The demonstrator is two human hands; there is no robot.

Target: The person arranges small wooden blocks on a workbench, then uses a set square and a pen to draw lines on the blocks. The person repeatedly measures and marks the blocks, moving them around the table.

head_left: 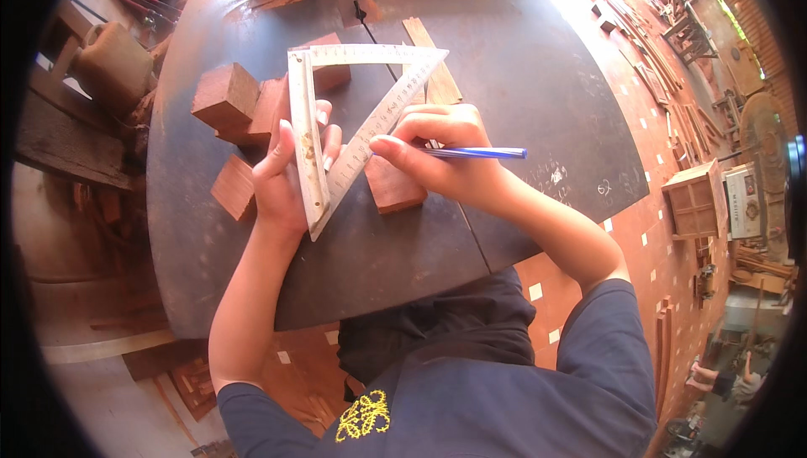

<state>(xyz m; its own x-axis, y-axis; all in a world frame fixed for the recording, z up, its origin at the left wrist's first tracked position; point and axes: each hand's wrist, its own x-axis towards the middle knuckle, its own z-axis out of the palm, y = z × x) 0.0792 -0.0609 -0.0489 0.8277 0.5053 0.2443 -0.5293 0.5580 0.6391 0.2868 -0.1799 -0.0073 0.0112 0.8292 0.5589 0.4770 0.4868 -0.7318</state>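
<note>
Left hand presses the metal triangular set square flat; at three o'clock, right hand pinches a blue pen over the reddish wooden block.

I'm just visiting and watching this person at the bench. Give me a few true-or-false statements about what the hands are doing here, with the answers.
1. The right hand holds a blue pen. True.
2. The left hand presses on a round metal plate. False: it steadies a triangular metal ruler.
3. The ruler lies over reddish wooden blocks. True.
4. The work rests on a white cloth. False: it rests on a dark table.
5. Both hands wear gloves. False: they are bare.
</note>
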